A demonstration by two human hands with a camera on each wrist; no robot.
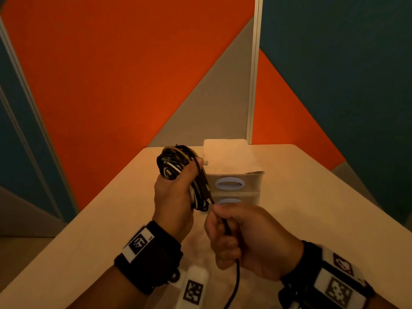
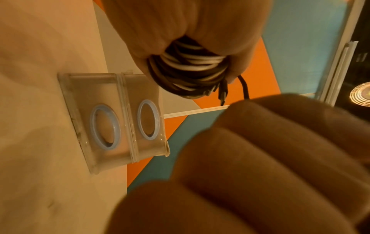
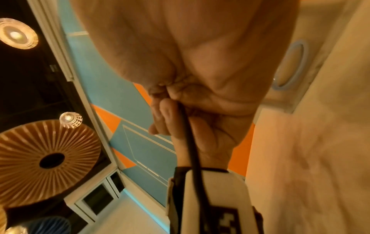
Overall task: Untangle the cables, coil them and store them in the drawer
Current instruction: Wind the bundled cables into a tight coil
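My left hand (image 1: 176, 192) grips a bundle of black and white cables (image 1: 176, 161) held upright above the table, its loops showing in the left wrist view as the cable bundle (image 2: 190, 66) with a plug hanging from it. My right hand (image 1: 243, 233) is curled round a single black cable (image 1: 227, 226) that runs from the bundle down through the fist and off the bottom edge. In the right wrist view the black cable (image 3: 190, 142) passes between the curled fingers. Behind the hands stands a clear two-drawer unit (image 1: 252, 181) with both drawers closed.
The beige table (image 1: 312, 208) has its far edge just behind the drawer unit. A white sheet (image 1: 227, 155) lies on top of the unit. Orange, grey and teal wall panels (image 1: 111, 74) stand beyond. Each drawer front has a pale blue oval handle (image 2: 149, 120).
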